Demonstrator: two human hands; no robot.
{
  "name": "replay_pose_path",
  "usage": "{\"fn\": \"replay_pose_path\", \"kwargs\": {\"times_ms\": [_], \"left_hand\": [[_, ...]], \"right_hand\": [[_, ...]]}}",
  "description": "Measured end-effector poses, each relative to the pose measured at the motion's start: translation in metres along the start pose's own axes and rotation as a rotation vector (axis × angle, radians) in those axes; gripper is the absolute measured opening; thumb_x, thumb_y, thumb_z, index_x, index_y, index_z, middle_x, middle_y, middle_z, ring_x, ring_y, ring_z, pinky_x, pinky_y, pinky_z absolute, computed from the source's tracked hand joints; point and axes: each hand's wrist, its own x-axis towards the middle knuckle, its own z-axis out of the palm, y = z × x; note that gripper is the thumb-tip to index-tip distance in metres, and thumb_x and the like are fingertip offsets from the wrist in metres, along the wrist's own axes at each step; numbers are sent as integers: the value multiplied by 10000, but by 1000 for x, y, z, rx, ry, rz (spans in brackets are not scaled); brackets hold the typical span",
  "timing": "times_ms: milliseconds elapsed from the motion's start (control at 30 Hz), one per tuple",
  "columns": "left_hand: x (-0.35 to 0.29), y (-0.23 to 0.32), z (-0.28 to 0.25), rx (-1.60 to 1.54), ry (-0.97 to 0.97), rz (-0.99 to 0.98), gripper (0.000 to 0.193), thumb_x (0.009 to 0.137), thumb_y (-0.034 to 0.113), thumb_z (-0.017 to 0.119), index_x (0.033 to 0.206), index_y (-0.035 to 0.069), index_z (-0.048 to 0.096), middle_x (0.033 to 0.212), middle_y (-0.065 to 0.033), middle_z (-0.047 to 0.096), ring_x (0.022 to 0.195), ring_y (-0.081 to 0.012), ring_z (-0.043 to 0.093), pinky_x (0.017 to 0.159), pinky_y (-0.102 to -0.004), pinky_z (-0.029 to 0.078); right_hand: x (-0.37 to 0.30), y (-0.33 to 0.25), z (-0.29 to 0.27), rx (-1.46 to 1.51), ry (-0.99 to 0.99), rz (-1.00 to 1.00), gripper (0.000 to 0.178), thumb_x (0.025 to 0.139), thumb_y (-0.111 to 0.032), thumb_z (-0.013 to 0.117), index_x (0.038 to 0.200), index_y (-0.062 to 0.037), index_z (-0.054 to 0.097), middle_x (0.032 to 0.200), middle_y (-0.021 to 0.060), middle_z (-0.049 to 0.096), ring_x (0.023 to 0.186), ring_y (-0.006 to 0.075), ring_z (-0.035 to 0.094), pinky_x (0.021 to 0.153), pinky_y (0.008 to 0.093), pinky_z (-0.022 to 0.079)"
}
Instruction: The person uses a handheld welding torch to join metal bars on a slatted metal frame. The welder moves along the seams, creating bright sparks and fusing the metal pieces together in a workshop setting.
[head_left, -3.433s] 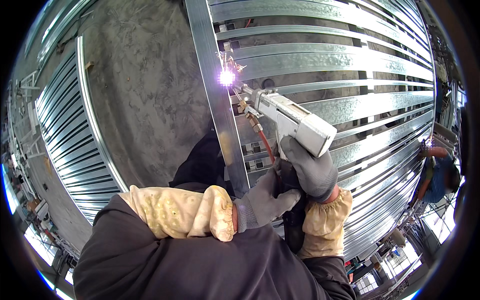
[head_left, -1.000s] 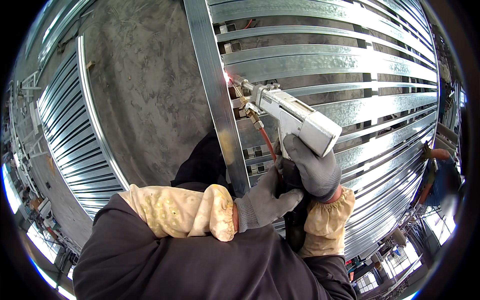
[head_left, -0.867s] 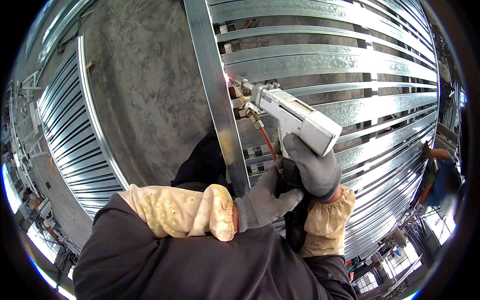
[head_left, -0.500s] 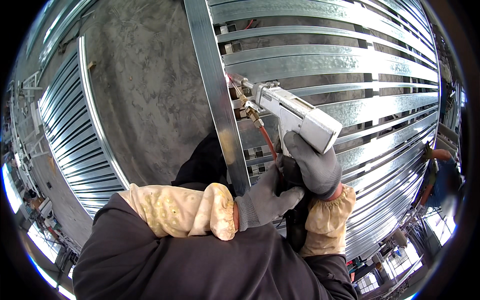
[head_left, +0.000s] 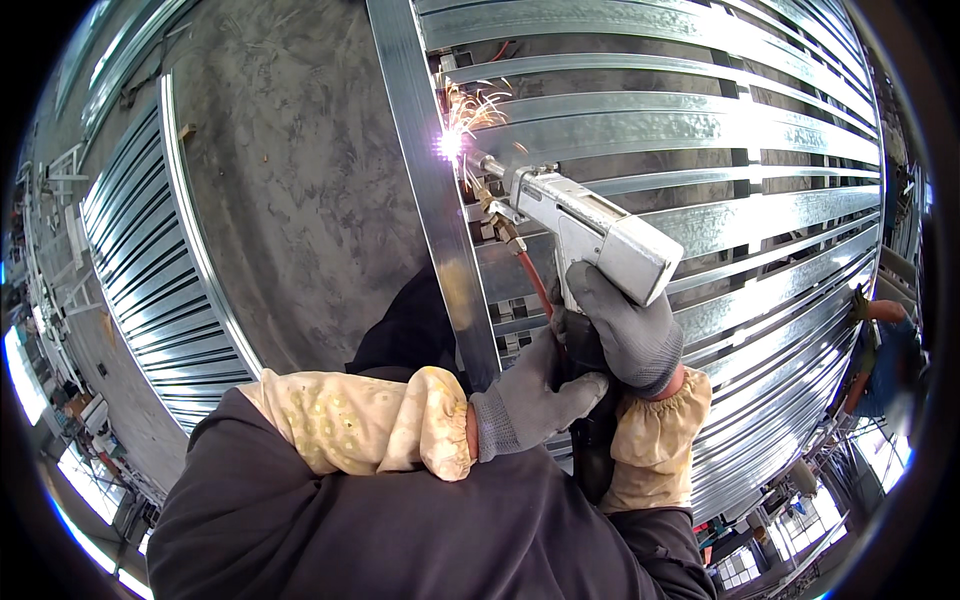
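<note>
Sparks (head_left: 455, 138) at the rail (head_left: 440, 225) suggest welding, right hand (head_left: 625, 328) and left hand (head_left: 528, 402) gripping the torch (head_left: 600, 226), which next likely needs steady guiding.

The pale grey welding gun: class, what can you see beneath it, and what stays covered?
Metal slats show beyond the welding gun, with grey floor in the gaps. Whatever lies directly behind its body is covered and cannot be seen.

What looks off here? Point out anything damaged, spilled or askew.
One thing: a yellowish-brown patch on the long steel bar, nearer the wearer than the welding glow. It stands out against the otherwise grey metal; whether stain or reflection, I cannot tell. Nothing else stands out.
</note>
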Motion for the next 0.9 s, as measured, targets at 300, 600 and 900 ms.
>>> {"fn": "replay_pose_path", "kwargs": {"times_ms": [300,600,900], "left_hand": [[2,-1,-1,-28,-1,42,609,889,121,644,1370,-36,305,1129,-96,561,936,-120,568,801,-277,503],[1,1,2,-9,5,33,537,876,121,640,1317,-17,366,1097,-85,567,903,-116,565,796,-277,503],[-1,2,4,-56,-4,-14,517,866,93,636,1308,1,384,1082,-74,571,872,-106,566,772,-278,505]], "right_hand": [[3,-1,0,25,16,31,194,924,-141,593,1052,1,629,855,75,644,760,157,636,645,298,513],[2,-3,-3,-17,-7,-14,152,910,-111,585,1006,-2,627,855,75,638,742,161,623,639,306,505],[0,-6,-1,26,-5,25,142,908,-104,574,1000,-7,623,820,60,626,737,146,609,637,293,495]]}}
